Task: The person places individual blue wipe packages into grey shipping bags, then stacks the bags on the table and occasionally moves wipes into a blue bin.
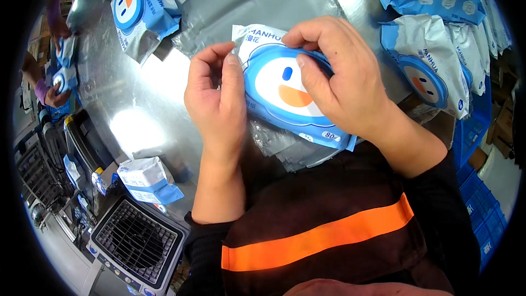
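A blue and white pack of wipes (282, 79) with a round cartoon face lies slightly tilted in front of me, over grey plastic bags (298, 151). At its left end my left hand (216, 93) is closed, its thumb and curled index finger at the pack's edge. My right hand (348, 74) grips the upper right side, its thumb on the front and its bent fingers along the top edge. The right hand covers part of that side. More grey plastic bags (241, 8) lie flat just beyond the pack.
Similar packs crowd the right side (419, 68), above blue crates (476, 203). One pack (145, 11) lies at the far left, another (148, 178) nearer. A heater-like appliance with a black grille (137, 241) stands lower left. Another person's hand (56, 97) holds packs at the left edge.
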### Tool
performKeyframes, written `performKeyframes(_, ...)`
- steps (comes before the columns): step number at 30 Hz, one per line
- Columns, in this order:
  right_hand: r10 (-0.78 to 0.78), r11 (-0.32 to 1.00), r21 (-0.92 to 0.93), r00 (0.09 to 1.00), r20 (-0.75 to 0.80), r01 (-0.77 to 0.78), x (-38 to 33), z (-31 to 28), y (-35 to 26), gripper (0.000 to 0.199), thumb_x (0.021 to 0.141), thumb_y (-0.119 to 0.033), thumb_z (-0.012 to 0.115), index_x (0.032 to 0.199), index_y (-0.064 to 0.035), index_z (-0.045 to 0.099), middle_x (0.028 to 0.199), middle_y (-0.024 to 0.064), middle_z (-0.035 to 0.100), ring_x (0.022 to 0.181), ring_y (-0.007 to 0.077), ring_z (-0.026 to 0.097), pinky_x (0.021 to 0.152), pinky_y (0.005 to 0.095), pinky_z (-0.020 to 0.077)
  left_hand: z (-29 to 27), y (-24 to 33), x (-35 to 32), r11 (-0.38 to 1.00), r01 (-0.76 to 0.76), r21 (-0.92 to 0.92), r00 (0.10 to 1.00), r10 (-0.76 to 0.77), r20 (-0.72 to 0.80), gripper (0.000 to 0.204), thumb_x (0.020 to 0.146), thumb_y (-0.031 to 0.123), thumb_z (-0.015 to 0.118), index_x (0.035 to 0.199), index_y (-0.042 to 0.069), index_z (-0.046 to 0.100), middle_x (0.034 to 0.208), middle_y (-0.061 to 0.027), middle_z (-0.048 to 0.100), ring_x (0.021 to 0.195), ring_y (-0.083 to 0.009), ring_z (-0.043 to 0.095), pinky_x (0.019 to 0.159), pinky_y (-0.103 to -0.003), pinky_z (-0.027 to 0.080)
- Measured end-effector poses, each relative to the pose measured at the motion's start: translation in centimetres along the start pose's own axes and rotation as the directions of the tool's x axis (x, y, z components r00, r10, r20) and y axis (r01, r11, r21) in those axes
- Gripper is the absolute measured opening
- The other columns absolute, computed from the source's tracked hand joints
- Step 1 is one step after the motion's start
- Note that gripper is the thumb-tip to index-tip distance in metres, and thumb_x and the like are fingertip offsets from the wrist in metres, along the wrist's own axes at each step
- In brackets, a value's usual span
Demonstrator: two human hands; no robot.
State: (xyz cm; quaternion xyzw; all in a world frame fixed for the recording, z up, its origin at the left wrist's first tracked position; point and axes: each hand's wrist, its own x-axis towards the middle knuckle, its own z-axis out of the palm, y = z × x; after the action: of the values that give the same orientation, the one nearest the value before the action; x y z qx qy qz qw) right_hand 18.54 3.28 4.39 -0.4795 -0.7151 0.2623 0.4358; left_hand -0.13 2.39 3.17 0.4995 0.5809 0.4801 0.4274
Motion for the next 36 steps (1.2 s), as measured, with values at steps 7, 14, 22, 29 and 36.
performKeyframes(7, -0.004, 1.0, 0.0, 1.0, 0.015, 0.004, -0.3, -0.6, 0.3, 0.018, 0.083, -0.003, 0.061, 0.101, -0.0027, 0.064, 0.096, 0.0126, 0.065, 0.091, 0.0332, 0.062, 0.081, 0.0395, 0.0502, -0.3, -1.0, -1.9, 0.989, -0.149, 0.0, 0.989, 0.149, 0.011, 0.063, 0.077, 0.02, 0.084, 0.128, -0.001, 0.053, 0.108, -0.006, 0.056, 0.098, -0.0148, 0.053, 0.087, -0.03, 0.045)
performKeyframes(14, 0.235, 0.945, 0.213, 0.968, 0.091, -0.25, -1.1, -1.5, 0.1, 0.032, 0.089, -0.015, 0.066, 0.117, -0.001, 0.065, 0.109, 0.0155, 0.067, 0.097, 0.0251, 0.067, 0.085, 0.0331, 0.0521, 1.3, 0.9, -3.0, 0.8, -0.48, 0.361, 0.866, 0.498, 0.048, 0.089, 0.063, 0.026, 0.09, 0.137, -0.001, 0.048, 0.116, -0.0101, 0.051, 0.105, -0.0217, 0.051, 0.091, -0.033, 0.045)
performKeyframes(22, 0.253, 0.966, -0.15, 0.901, 0.354, -0.212, 0.7, -1.7, -0.2, 0.058, 0.081, -0.05, 0.072, 0.109, 0.0006, 0.067, 0.105, 0.0198, 0.067, 0.1, 0.0348, 0.065, 0.086, 0.04, 0.0504, 1.6, 0.4, -3.8, 0.78, -0.482, 0.399, 0.867, 0.491, 0.087, 0.104, 0.059, 0.032, 0.091, 0.143, -0.003, 0.041, 0.108, -0.0119, 0.049, 0.1, -0.026, 0.049, 0.089, -0.038, 0.044)
performKeyframes(29, 0.395, 0.899, -0.36, 0.817, 0.42, -0.25, 3.9, -0.6, -0.2, 0.056, 0.085, -0.054, 0.067, 0.099, 0.0006, 0.069, 0.095, 0.0216, 0.069, 0.084, 0.039, 0.066, 0.073, 0.0443, 0.0513, 1.6, -0.9, -3.8, 0.894, -0.337, 0.294, 0.938, 0.344, 0.027, 0.104, 0.06, 0.033, 0.092, 0.143, -0.003, 0.04, 0.11, -0.0115, 0.047, 0.103, -0.0241, 0.049, 0.091, -0.035, 0.044)
performKeyframes(36, 0.353, 0.915, -0.361, 0.788, 0.505, -0.179, 2.8, -1.4, -1.6, 0.068, 0.067, -0.05, 0.082, 0.107, 0.0012, 0.066, 0.098, 0.0187, 0.067, 0.087, 0.0306, 0.066, 0.076, 0.0345, 0.0513, 1.0, -2.1, -4.3, 0.868, -0.439, 0.232, 0.896, 0.442, 0.044, 0.112, 0.057, 0.032, 0.092, 0.147, -0.003, 0.035, 0.109, -0.0134, 0.048, 0.1, -0.0288, 0.05, 0.088, -0.039, 0.045)
